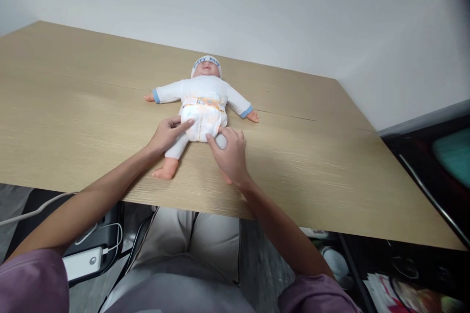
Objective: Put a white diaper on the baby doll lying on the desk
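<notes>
A baby doll (pixel 204 92) in a white suit and cap lies on its back on the wooden table (pixel 73 107), arms spread, a white diaper (pixel 203 120) round its hips. My left hand (pixel 167 133) rests on the doll's thigh, its index finger stretched onto the diaper's left side. My right hand (pixel 229 151) covers the doll's other leg, fingers curled around it just below the diaper. One bare doll foot (pixel 164 171) shows below my left hand.
A white wall rises behind the table. Under the near table edge are my lap, a white power bank (pixel 82 261) with cables, and clutter on the floor at the right. A dark cabinet stands at the far right.
</notes>
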Demonstrator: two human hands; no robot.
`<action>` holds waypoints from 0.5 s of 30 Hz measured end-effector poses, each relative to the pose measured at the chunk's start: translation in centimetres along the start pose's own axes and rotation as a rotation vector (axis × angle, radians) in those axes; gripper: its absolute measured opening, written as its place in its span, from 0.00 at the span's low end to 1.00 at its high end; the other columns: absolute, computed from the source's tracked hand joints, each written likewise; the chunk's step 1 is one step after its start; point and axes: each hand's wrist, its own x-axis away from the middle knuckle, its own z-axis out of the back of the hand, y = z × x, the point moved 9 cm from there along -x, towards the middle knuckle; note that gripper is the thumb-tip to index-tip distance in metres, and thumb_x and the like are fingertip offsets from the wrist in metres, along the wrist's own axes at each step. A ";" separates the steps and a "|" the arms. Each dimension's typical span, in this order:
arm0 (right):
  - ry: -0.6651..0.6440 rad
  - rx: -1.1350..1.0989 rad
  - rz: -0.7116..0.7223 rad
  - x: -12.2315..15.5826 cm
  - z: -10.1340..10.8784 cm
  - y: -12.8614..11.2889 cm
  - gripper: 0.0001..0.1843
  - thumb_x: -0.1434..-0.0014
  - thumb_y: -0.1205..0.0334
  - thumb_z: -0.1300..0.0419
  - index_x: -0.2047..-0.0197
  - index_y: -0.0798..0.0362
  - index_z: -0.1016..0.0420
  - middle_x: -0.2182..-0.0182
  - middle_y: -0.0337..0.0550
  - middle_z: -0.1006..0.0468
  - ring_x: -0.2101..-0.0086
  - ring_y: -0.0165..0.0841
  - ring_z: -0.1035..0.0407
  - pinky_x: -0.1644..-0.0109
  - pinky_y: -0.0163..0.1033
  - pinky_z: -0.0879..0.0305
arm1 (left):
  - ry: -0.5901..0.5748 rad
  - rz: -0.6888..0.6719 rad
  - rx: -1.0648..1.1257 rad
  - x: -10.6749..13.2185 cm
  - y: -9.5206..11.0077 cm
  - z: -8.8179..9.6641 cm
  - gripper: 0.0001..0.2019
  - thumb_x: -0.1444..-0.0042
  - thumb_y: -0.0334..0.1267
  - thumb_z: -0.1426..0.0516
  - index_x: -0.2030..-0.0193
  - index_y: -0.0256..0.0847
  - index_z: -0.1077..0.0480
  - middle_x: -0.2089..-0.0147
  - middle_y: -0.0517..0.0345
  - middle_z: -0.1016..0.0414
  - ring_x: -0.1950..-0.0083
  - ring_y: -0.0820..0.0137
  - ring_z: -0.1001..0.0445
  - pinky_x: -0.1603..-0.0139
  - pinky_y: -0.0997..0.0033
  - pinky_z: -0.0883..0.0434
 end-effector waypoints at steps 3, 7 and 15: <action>0.020 0.006 -0.001 0.2 -0.1 0.1 0.11 0.27 0.49 0.31 0.54 0.47 0.17 0.47 0.54 0.18 0.46 0.54 0.30 0.37 0.59 0.33 | 0.062 -0.034 0.021 0.2 -0.2 0.4 0.28 0.47 0.62 0.23 0.56 0.43 0.25 0.63 0.58 0.18 0.60 0.64 0.21 0.58 0.64 0.27; -0.027 -0.056 -0.008 0.6 0.2 0.6 0.14 0.29 0.48 0.28 0.48 0.48 0.16 0.51 0.52 0.21 0.48 0.52 0.29 0.37 0.59 0.31 | 0.134 -0.099 -0.005 1.0 0.2 1.6 0.36 0.47 0.54 0.22 0.41 0.47 0.34 0.55 0.57 0.16 0.55 0.63 0.18 0.53 0.61 0.24; -0.030 -0.228 -0.013 2.1 2.2 3.1 0.25 0.27 0.42 0.32 0.36 0.49 0.22 0.55 0.44 0.19 0.57 0.43 0.27 0.42 0.52 0.27 | 0.278 -0.372 -0.803 -0.2 5.1 6.4 0.20 0.27 0.49 0.37 0.36 0.44 0.34 0.43 0.50 0.16 0.50 0.59 0.19 0.29 0.44 0.34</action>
